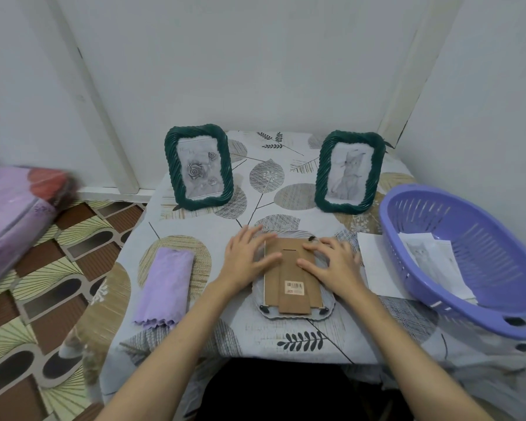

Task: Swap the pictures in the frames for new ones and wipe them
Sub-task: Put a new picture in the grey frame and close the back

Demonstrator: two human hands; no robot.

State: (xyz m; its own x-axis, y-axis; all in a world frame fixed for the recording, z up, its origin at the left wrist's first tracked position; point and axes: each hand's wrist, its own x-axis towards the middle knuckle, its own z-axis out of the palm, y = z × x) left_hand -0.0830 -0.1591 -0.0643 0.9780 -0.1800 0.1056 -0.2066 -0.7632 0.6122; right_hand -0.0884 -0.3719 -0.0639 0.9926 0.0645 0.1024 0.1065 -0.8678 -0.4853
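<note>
- Face down on the tabletop (286, 344), in the middle near the front edge: a picture frame (293, 287), brown backing board up, barcode sticker showing.
- Long axis of that frame running straight away from the body, towards the wall.
- On the far half of the backing board: left hand (249, 256) over the left edge, right hand (331, 262) over the right edge.
- Fingers of both hands spread and fairly straight, pressing flat on the board, gripping nothing.
- Both hands equally near; small dark clips at the near corners of the frame, nearer the body than the fingers.
- Likely next: loosening the backing, so a reach back towards the body for those near clips.
- Left of the frame: folded lilac cloth (164, 284).
- Right of the frame: purple basket (438, 293) holding printed pictures, a white sheet (377, 268) between.
- Beyond the frame: two green frames standing upright, rose picture (199, 168) left, cat picture (348, 173) right.
</note>
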